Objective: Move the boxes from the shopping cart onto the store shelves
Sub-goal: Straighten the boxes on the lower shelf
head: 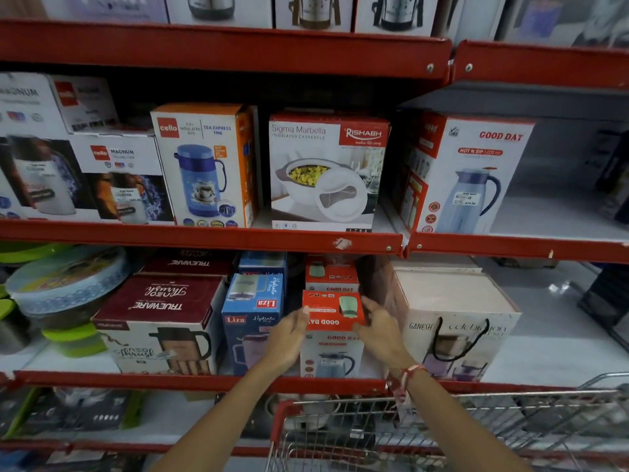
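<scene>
A red-and-white Good Day jug box (332, 310) stands on the lower red shelf (136, 379), between a blue Liza box (252, 321) and a Ganesh box (452, 321). My left hand (289, 338) presses its left side and my right hand (379, 330) holds its right side near the top. Another Good Day box (332, 275) stands right behind it. The wire shopping cart (442, 427) is below my arms at the bottom right; its contents are unclear.
A Truewear box (160, 318) and plastic containers (64, 287) fill the lower shelf's left. The middle shelf holds Cello boxes (204, 165), a Rishabh casserole box (326, 172) and a larger Good Day box (466, 175), with bare shelf to its right.
</scene>
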A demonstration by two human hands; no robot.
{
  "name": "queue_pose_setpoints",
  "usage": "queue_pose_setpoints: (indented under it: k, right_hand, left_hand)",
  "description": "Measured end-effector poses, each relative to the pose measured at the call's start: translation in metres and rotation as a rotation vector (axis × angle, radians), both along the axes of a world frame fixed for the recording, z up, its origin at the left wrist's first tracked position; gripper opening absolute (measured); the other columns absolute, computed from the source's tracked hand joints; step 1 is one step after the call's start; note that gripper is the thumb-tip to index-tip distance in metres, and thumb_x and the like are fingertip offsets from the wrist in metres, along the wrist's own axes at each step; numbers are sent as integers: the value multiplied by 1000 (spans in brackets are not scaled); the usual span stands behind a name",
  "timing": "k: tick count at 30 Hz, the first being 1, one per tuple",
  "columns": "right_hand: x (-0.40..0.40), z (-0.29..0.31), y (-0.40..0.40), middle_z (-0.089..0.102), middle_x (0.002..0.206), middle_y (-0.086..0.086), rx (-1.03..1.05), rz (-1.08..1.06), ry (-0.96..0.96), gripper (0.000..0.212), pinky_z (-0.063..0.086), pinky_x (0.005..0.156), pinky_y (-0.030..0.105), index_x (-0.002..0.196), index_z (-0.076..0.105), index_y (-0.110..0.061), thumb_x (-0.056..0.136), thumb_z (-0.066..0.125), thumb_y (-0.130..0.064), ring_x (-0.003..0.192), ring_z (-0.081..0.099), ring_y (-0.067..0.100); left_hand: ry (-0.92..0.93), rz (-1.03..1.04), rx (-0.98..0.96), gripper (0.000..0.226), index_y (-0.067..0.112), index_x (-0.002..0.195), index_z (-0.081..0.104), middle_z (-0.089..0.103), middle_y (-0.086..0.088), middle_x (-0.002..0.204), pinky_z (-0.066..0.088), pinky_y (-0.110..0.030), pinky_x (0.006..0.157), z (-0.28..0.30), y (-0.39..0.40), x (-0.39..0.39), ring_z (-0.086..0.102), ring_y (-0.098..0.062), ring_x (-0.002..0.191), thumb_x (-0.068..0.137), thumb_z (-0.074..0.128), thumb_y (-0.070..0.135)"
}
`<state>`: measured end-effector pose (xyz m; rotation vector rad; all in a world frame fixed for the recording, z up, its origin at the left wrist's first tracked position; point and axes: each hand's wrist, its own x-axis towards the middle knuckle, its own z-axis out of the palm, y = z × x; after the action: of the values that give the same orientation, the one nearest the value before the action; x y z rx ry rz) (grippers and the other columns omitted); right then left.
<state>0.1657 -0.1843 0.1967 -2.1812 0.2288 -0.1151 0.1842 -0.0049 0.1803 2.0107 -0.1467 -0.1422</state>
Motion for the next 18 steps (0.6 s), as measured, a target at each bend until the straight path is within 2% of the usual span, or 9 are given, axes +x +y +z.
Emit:
queue_pose_setpoints:
  k: [2, 4, 6, 7, 9, 11, 13, 16, 18]
  right_hand:
    - [11, 26, -3, 56, 136, 4, -64, -43, -143, 56, 51, 100, 37, 140, 43, -21, 89, 65, -22, 121, 57, 20]
    - [26, 56, -8, 54, 138, 0, -81, -37, -297, 54, 49, 102, 36, 139, 41, -25, 90, 61, -19, 124, 54, 17]
    - [42, 86, -11, 53, 138, 1, -59, -46, -449, 54, 47, 103, 33, 139, 42, -24, 89, 59, -14, 126, 52, 18]
    - [50, 100, -13, 51, 140, 2, -54, -59, -512, 56, 46, 103, 32, 140, 40, -23, 88, 60, -13, 127, 51, 18]
    - [68, 121, -18, 41, 148, 2, -23, -67, -588, 68, 41, 102, 26, 146, 30, -24, 87, 62, -14, 131, 44, 16]
    - [86, 135, -24, 23, 158, -1, 47, -25, -569, 86, 33, 101, 15, 152, 12, -30, 86, 66, -16, 136, 33, 11]
    - [102, 140, -28, 11, 160, -8, 98, 41, -484, 101, 37, 90, -1, 152, -8, -34, 86, 66, -15, 134, 34, 11]
    - [120, 136, -30, 44, 139, -2, 117, 102, -370, 110, 47, 62, 6, 145, -28, -36, 87, 63, -13, 100, 65, 16]
    - [127, 131, -29, 56, 136, 11, 105, 107, -348, 112, 48, 62, 5, 145, -28, -38, 86, 64, -13, 89, 69, 19]
  left_hand:
    - [-197, 35, 12, 35, 21, 112, 60, 60, 19, 78, 47, -1, 60, 20, 4, 9, 60, 17, 69, 97, 35, 41]
    - [-381, 92, -25, 29, 18, 119, 58, 64, 16, 91, 51, -9, 78, 48, 8, 21, 58, 19, 80, 98, 41, 30]
    - [-544, 148, -102, 29, 17, 123, 55, 64, 3, 115, 49, -26, 95, 80, 11, 37, 58, 2, 104, 97, 44, 23]
    - [-605, 160, -129, 31, 16, 126, 52, 60, -1, 124, 46, -31, 99, 96, 12, 47, 56, -9, 113, 97, 45, 21]
    - [-682, 183, -145, 39, 16, 135, 42, 49, -3, 137, 40, -34, 107, 123, 12, 67, 47, -15, 126, 97, 44, 24]
    - [-690, 224, -136, 52, 19, 144, 28, 35, -1, 148, 29, -29, 110, 140, 11, 86, 35, -14, 135, 96, 41, 35]
    - [-609, 236, -153, 66, 22, 148, 13, 18, 1, 157, 16, -25, 110, 148, 8, 104, 20, -14, 142, 92, 33, 51]
    - [-426, 189, -219, 78, 29, 149, -4, 7, 6, 159, 5, -22, 106, 149, 3, 121, 9, -13, 144, 83, 20, 64]
    - [-376, 166, -285, 70, 37, 147, -2, 18, 17, 147, 8, -19, 104, 147, 2, 124, 15, -2, 135, 84, 15, 63]
